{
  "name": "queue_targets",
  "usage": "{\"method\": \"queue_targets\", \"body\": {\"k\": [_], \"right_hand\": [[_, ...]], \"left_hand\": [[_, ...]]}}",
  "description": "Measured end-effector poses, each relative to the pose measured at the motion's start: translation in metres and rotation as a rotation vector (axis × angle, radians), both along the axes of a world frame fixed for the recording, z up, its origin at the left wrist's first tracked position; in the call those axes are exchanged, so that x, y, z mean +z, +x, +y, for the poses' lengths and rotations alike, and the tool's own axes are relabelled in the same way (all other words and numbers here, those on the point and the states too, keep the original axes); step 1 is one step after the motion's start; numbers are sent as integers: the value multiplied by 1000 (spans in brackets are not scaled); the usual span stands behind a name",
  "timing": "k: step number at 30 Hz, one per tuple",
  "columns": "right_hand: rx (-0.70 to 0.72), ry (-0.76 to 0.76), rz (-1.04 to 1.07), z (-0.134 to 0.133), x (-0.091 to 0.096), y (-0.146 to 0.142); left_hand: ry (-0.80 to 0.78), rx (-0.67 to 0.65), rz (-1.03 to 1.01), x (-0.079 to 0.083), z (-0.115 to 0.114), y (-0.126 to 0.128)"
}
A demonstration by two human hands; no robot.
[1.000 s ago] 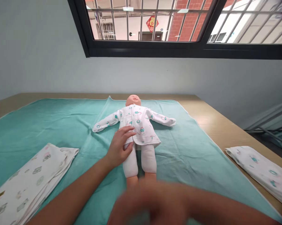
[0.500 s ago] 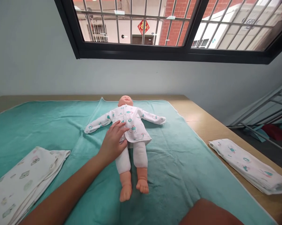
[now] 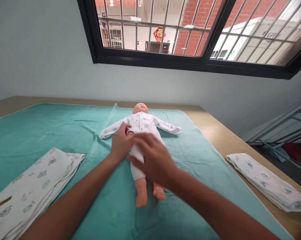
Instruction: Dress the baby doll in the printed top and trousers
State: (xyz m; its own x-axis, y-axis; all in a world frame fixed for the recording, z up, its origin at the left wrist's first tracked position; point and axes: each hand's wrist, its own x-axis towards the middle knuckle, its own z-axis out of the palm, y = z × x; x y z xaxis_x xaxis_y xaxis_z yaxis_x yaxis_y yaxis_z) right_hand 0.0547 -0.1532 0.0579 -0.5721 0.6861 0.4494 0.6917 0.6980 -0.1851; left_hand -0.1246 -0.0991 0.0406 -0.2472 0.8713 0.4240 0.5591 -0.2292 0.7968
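A baby doll (image 3: 140, 107) lies on its back on a teal cloth (image 3: 90, 186), its feet towards me. It wears a white long-sleeved baby shirt (image 3: 146, 120) with small prints and white leggings (image 3: 137, 170). My left hand (image 3: 120, 142) is at the shirt's lower left side, fingers bent and closed on the fabric; the fingertips are partly hidden. My right hand (image 3: 157, 158) is over the doll's legs and the shirt's lower front, somewhat blurred, thumb and fingers apart with nothing seen between them. It hides much of the hem.
A folded printed white cloth (image 3: 32, 186) lies at the left on the teal cloth. Another folded printed fabric (image 3: 263, 180) rests at the right on the wooden table (image 3: 213, 130). Behind stand a wall and a black-framed window (image 3: 150, 61). Metal rails (image 3: 285, 123) are at the far right.
My right hand has come in from the lower right over the doll's legs. My left hand has gone from lying on the shirt's front to its lower left side. The view has shifted slightly.
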Motion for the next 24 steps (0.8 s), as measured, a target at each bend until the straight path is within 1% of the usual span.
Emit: {"method": "queue_targets", "body": {"k": [3,5,7,8,10,14,16,17,19,20,21,22,24], "right_hand": [[-97,67,-48,26,-1,8],[-163,118,-65,40,-3,15],[-186,146,-62,47,-6,20],[-180,143,-55,48,-7,22],[-151,110,-32,47,-8,25],[-152,49,109,48,-10,32],[-187,-4,261,57,-14,39],[-220,-60,368,63,-18,44],[-314,-219,597,79,-27,55],[-369,-297,678,86,-33,62],[-420,-356,713,93,-39,69],[-463,-393,696,99,-45,76],[-523,-397,572,108,-55,88]], "left_hand": [[-98,29,-516,-1,12,-14],[-175,39,-782,-6,18,-21],[-233,53,-923,-13,23,-25],[-252,62,-917,-18,25,-28],[-282,83,-799,-25,27,-32],[-279,153,-401,-33,29,-42],[-247,177,-172,-33,29,-49],[-235,181,-50,-33,30,-53],[-235,175,162,-33,30,-62],[-239,164,262,-34,29,-66],[-243,152,355,-36,29,-70],[-243,143,436,-37,28,-73],[-214,147,579,-40,26,-77]]}}
